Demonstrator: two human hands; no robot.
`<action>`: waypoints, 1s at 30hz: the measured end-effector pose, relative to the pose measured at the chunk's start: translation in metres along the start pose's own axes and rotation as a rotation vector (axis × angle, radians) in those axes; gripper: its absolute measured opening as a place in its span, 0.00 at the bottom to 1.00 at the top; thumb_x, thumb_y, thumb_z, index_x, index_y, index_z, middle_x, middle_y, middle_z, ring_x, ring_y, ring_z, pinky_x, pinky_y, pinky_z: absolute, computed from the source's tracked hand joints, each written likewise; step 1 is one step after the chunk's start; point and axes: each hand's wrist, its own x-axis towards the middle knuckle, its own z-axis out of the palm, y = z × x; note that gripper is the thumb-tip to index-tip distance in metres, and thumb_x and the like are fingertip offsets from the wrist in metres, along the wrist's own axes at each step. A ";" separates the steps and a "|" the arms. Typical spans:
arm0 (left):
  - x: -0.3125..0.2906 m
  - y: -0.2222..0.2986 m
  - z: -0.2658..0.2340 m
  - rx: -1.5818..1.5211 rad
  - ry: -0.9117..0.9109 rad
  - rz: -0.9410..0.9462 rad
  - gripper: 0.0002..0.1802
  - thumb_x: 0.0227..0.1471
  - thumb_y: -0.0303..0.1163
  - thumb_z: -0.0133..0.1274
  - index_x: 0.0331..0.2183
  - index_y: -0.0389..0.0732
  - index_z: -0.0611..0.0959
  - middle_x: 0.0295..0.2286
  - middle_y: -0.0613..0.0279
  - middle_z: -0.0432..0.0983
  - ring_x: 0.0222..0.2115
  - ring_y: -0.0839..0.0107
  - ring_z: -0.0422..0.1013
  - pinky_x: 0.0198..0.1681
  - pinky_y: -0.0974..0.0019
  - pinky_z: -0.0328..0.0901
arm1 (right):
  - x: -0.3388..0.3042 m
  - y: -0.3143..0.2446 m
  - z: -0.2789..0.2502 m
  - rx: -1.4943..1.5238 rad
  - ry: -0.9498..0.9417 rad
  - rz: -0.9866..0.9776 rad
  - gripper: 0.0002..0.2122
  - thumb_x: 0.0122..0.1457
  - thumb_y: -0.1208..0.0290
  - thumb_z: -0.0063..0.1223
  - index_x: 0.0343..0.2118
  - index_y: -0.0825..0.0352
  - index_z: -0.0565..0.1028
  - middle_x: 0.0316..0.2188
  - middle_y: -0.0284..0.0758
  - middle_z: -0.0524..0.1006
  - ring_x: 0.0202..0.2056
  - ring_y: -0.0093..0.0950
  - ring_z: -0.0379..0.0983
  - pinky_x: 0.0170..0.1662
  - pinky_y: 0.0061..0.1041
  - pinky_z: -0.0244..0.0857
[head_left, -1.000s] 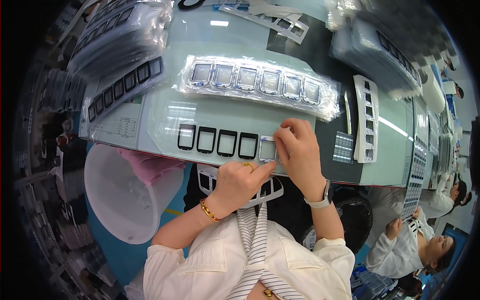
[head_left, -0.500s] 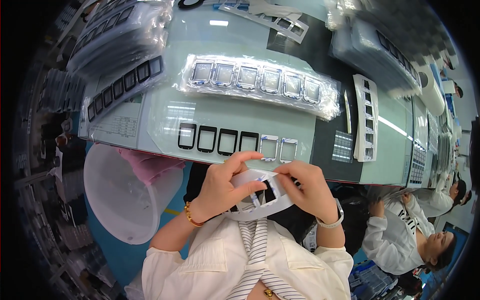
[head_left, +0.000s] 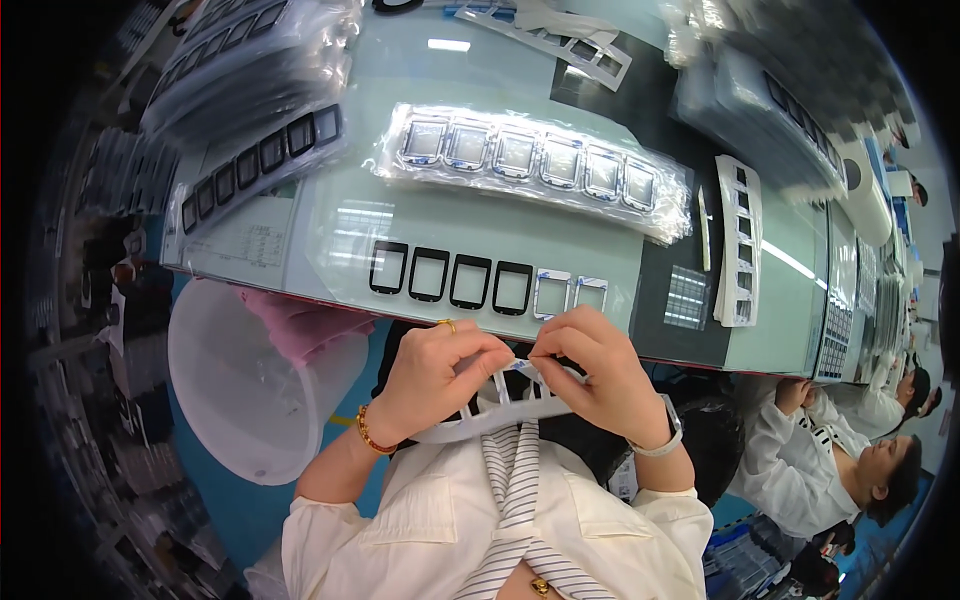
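Observation:
My left hand (head_left: 437,378) and my right hand (head_left: 598,378) meet in front of the table edge, thumbs and fingertips pinched close together. Between them is a white die-cut adhesive strip (head_left: 487,422) with rectangular openings and small blue marks, bowed toward my chest. Both hands grip its upper edge; the fingers hide exactly what each pinches. Just beyond lies a row of rounded rectangular frames: several black ones, including a black frame (head_left: 470,282), and two with white-and-blue faces, one a white-and-blue frame (head_left: 553,294). The right fingers are nearest the last one and overlap its lower part.
A clear plastic tray (head_left: 540,165) holding frames lies farther back. Stacked trays (head_left: 250,70) stand far left, more trays (head_left: 755,110) far right. White strips (head_left: 740,240) and a slim white tool (head_left: 705,230) lie right. A white bin (head_left: 250,390) with pink cloth stands lower left.
My left thumb has moved from across the strip's face to its upper edge, and the fingertips of both hands have come together. The strip sits lower and is bent more.

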 end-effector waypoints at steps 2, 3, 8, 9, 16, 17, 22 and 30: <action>0.000 -0.006 -0.001 0.010 0.036 0.030 0.07 0.56 0.34 0.65 0.31 0.41 0.89 0.23 0.60 0.80 0.20 0.65 0.74 0.25 0.64 0.67 | 0.003 -0.009 -0.001 0.025 -0.008 -0.055 0.07 0.54 0.83 0.64 0.35 0.67 0.79 0.37 0.38 0.79 0.38 0.36 0.76 0.40 0.31 0.71; 0.000 -0.009 -0.002 0.119 0.051 0.015 0.07 0.56 0.34 0.64 0.31 0.40 0.89 0.23 0.59 0.81 0.21 0.64 0.75 0.26 0.63 0.67 | 0.005 -0.016 -0.003 0.051 -0.012 -0.109 0.07 0.53 0.83 0.63 0.34 0.67 0.79 0.37 0.38 0.79 0.37 0.36 0.76 0.40 0.31 0.71; -0.004 -0.011 -0.008 0.270 0.089 0.012 0.05 0.54 0.31 0.65 0.32 0.41 0.90 0.24 0.58 0.83 0.21 0.62 0.77 0.25 0.62 0.67 | 0.012 -0.018 -0.012 0.210 0.223 -0.017 0.04 0.57 0.83 0.61 0.34 0.70 0.79 0.30 0.32 0.79 0.32 0.25 0.75 0.39 0.24 0.67; -0.004 -0.015 -0.006 0.271 0.091 0.012 0.05 0.54 0.31 0.65 0.32 0.41 0.90 0.24 0.58 0.83 0.21 0.62 0.77 0.25 0.62 0.67 | 0.018 -0.008 -0.007 0.210 0.222 -0.018 0.04 0.57 0.83 0.61 0.34 0.70 0.79 0.30 0.32 0.79 0.32 0.25 0.75 0.39 0.24 0.67; 0.001 -0.024 0.001 0.443 0.203 0.270 0.08 0.52 0.36 0.68 0.36 0.50 0.92 0.16 0.69 0.69 0.15 0.69 0.67 0.20 0.65 0.61 | 0.039 0.041 0.016 0.118 0.293 0.177 0.04 0.64 0.77 0.61 0.37 0.72 0.80 0.30 0.32 0.79 0.33 0.21 0.73 0.40 0.22 0.66; 0.001 -0.026 0.002 0.462 0.214 0.288 0.09 0.51 0.37 0.69 0.37 0.51 0.92 0.15 0.69 0.66 0.14 0.70 0.66 0.19 0.65 0.60 | 0.040 0.041 0.018 0.119 0.290 0.177 0.04 0.64 0.77 0.61 0.37 0.72 0.80 0.30 0.32 0.79 0.33 0.21 0.73 0.40 0.22 0.66; 0.000 -0.027 0.003 0.497 0.208 0.277 0.09 0.51 0.38 0.68 0.37 0.52 0.92 0.15 0.70 0.67 0.15 0.70 0.66 0.19 0.65 0.61 | 0.041 0.040 0.020 0.100 0.274 0.202 0.04 0.64 0.77 0.61 0.37 0.72 0.80 0.31 0.33 0.79 0.33 0.21 0.73 0.40 0.22 0.67; 0.001 -0.028 0.004 0.490 0.209 0.264 0.09 0.52 0.39 0.68 0.37 0.53 0.92 0.15 0.71 0.67 0.15 0.71 0.67 0.19 0.66 0.61 | 0.042 0.042 0.021 0.075 0.278 0.187 0.04 0.64 0.76 0.61 0.37 0.72 0.80 0.31 0.32 0.79 0.32 0.21 0.72 0.39 0.22 0.67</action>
